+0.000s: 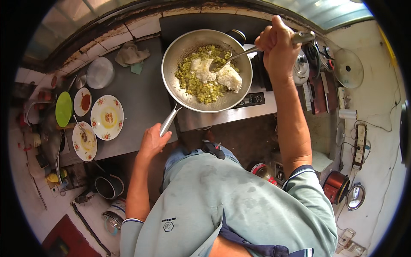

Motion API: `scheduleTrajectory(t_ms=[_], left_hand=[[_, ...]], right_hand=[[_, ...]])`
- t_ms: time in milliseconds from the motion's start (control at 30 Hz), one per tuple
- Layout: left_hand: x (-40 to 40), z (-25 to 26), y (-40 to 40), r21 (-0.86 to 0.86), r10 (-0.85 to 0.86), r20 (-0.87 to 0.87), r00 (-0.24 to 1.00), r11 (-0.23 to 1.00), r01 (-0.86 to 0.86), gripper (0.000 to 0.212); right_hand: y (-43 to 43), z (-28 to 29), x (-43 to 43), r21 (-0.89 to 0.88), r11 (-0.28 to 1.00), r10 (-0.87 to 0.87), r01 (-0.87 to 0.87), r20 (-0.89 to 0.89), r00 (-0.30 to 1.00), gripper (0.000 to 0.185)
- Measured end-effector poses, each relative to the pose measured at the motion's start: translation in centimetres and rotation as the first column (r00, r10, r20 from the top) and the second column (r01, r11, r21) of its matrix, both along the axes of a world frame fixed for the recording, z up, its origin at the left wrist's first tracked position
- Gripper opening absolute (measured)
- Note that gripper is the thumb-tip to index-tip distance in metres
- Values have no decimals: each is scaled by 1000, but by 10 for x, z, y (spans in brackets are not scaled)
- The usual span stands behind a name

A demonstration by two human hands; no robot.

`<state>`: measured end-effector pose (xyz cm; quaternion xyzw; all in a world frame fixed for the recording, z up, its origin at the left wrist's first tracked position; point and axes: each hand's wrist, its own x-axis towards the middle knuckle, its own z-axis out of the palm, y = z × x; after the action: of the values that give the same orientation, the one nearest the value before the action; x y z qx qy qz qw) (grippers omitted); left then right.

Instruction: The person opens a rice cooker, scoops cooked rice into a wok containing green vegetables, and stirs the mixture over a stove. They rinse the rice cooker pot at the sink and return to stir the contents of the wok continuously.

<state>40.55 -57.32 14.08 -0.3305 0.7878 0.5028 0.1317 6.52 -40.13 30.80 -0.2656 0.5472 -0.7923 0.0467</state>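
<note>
A steel wok [171, 80] sits over the stove [221, 119]. My left hand [153, 141] grips its long metal handle [170, 120] at the lower left. Inside lies a chopped green and yellow mixture [205, 96], with lumps of white rice [231, 78] on top. My right hand [280, 46], raised at the upper right, is closed around the handle of a metal spatula [245, 52]. The spatula's rounded head rests in the food, at the rice. A black side handle [237, 35] stands out on the wok's far rim.
On the grey counter [141, 96] at left are a floral plate [118, 119], another plate with a spoon [91, 151], a bowl with red powder [78, 101], a green bowl [64, 109] and a crumpled cloth [131, 56]. A lidded pot [301, 69] and a knife [325, 91] lie at right.
</note>
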Motion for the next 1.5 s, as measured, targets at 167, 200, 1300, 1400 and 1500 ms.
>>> scheduleTrajectory(t_ms=[167, 200, 1300, 1400, 1500], left_hand=[[0, -4, 3, 8, 14, -2, 1000, 1000, -14, 29], [0, -4, 3, 8, 24, 3, 1000, 1000, -24, 29], [0, -2, 4, 13, 27, 4, 1000, 1000, -27, 30], [-1, -4, 5, -3, 24, -22, 999, 1000, -25, 29], [0, -4, 4, 2, 20, 1, 1000, 1000, -20, 28]], right_hand=[[-22, -37, -4, 129, 992, -9, 5, 28, 1000, 51], [-23, -36, -3, 88, 996, 1, -4, 39, 999, 49], [-43, -86, 21, 130, 990, -48, 57, -69, 996, 46], [-28, -52, 13, 114, 986, 121, -119, -7, 993, 47], [-11, -1, 9, 158, 958, 256, -239, -95, 962, 49]])
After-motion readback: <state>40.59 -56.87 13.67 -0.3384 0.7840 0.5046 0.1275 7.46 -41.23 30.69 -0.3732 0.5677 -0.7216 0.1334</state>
